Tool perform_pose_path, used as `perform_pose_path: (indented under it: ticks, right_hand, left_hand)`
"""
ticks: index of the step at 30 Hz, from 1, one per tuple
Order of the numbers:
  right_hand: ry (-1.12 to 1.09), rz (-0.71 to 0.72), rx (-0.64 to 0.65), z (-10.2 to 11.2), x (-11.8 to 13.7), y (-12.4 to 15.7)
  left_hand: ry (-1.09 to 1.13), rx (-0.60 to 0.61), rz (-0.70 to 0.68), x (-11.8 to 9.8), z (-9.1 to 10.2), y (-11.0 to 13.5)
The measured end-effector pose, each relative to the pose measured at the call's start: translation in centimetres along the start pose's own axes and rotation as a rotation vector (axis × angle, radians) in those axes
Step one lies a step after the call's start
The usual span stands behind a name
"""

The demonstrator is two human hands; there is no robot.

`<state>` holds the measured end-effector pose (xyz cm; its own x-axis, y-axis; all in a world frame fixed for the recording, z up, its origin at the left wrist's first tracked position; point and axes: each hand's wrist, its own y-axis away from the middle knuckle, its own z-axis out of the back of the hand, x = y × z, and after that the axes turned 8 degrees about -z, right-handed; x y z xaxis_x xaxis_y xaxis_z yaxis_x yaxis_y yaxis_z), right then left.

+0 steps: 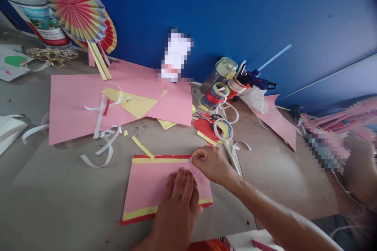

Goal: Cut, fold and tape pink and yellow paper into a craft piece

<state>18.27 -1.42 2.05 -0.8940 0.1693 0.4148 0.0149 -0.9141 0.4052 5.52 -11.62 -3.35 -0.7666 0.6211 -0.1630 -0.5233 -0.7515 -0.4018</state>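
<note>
A pink paper sheet point(147, 184) lies on the table, edged with red and yellow strips along its far and near sides. My left hand point(179, 200) rests flat on its middle, fingers stretched forward. At the far edge, toward the right corner, my right hand point(210, 162) is closed in a pinch over the yellow strip point(161, 160). A tiny whitish bit shows by its fingertips, too small to name. One loose yellow paper strip point(143, 147) touches the sheet's far edge.
Large pink paper point(73, 106) with scraps lies behind. Scissors point(216, 125) and a tape roll point(223, 130) are beyond my right hand. A pleated paper fan point(72, 4), bottle point(44, 19) and phone point(176, 57) stand along the blue wall. Another person's arm point(361, 168) is at right.
</note>
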Motion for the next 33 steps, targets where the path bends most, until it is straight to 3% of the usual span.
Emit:
perform_pose_path:
  ticks: [20,26,33]
  right_hand:
    - [0.080,-0.010,-0.108,-1.1,0.2,0.2]
    - [0.165,0.022,-0.151,-1.6,0.1,0.3]
    - [0.335,0.083,-0.106,-1.0,0.5,0.1]
  left_hand:
    - [-0.008,-0.008,0.011,-0.1,0.1,0.1]
    - [-0.006,-0.013,0.024,-0.1,0.2,0.0]
    - [-0.018,0.015,0.045,0.3,0.6,-0.1]
